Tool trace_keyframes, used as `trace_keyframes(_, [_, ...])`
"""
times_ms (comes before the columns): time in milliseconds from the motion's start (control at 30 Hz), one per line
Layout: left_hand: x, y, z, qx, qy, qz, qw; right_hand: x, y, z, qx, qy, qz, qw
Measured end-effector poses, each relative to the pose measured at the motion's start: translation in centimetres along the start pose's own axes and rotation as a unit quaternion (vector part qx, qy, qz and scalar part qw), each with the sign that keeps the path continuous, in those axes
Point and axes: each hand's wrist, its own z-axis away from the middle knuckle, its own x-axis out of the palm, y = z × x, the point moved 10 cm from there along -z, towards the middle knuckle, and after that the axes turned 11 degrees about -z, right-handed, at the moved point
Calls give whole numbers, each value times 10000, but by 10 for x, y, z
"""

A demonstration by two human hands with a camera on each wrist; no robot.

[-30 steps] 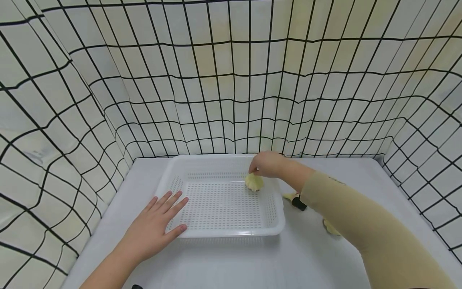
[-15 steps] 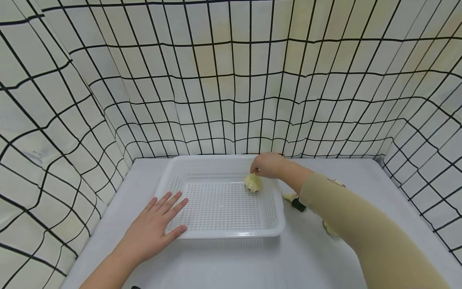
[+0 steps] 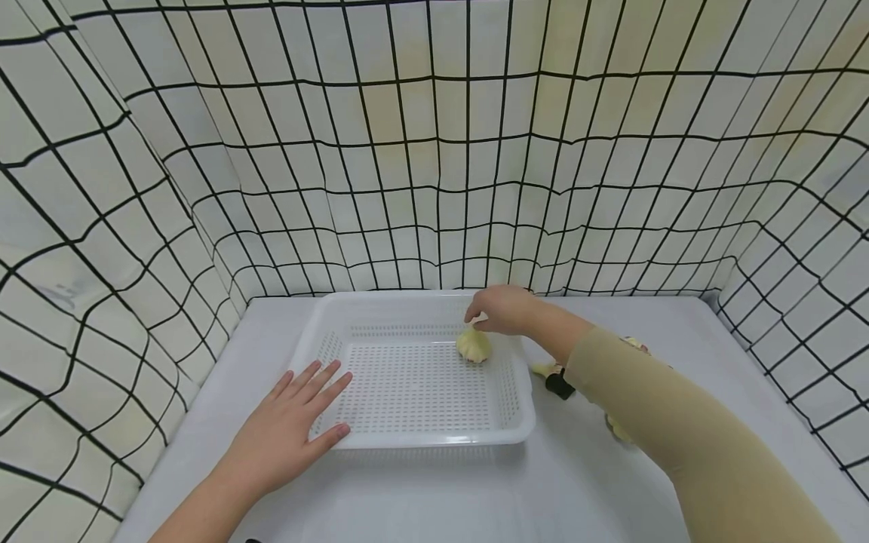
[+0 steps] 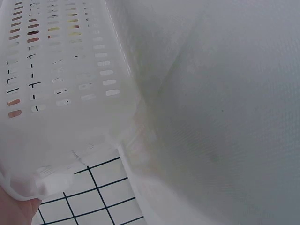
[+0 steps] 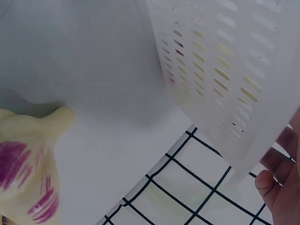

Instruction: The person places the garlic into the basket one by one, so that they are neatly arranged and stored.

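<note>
A pale garlic bulb (image 3: 473, 345) sits in the right back part of a white perforated plastic basket (image 3: 414, 439). Just above the bulb is my right hand (image 3: 502, 309), its thumb and fingertips a little apart and reaching over the basket's right side. In the right wrist view, the fingers (image 5: 284, 161) show beyond the basket wall with a gap at the thumb. My left hand (image 3: 288, 422) lies with straight, spread fingers on the basket's left front corner. Only a bit of that hand (image 4: 18, 208) shows at the rim in the left wrist view.
Right of the basket lies a pale stemmed item with a black part (image 3: 560, 385). Other pale bulbs (image 3: 618, 430) are partly hidden by my right sleeve. A purple-marked garlic bulb (image 5: 28, 168) is close in the right wrist view. Black wire grid (image 3: 440, 188) encloses the white table.
The garlic bulb has shifted slightly left within the basket. My right thumb and fingertips have parted from its stem. My left hand has stayed at the basket's corner.
</note>
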Motion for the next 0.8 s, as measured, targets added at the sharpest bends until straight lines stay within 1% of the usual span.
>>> trace_keyframes(200, [-1,1,0,-7,5,17,10000,-11,-4,7,-67,210,-238,9995])
trace_keyframes(433, [-2,1,0,12,20,48,10000,-26,-1,17,-156,489,-497,9974])
trace_keyframes(600, [-2,0,-1,15,27,27,10000,-36,7,31,-116,723,-599,9955])
trace_keyframes(800, [-2,1,0,22,60,7,10000,-44,17,57,-49,1002,-781,9919])
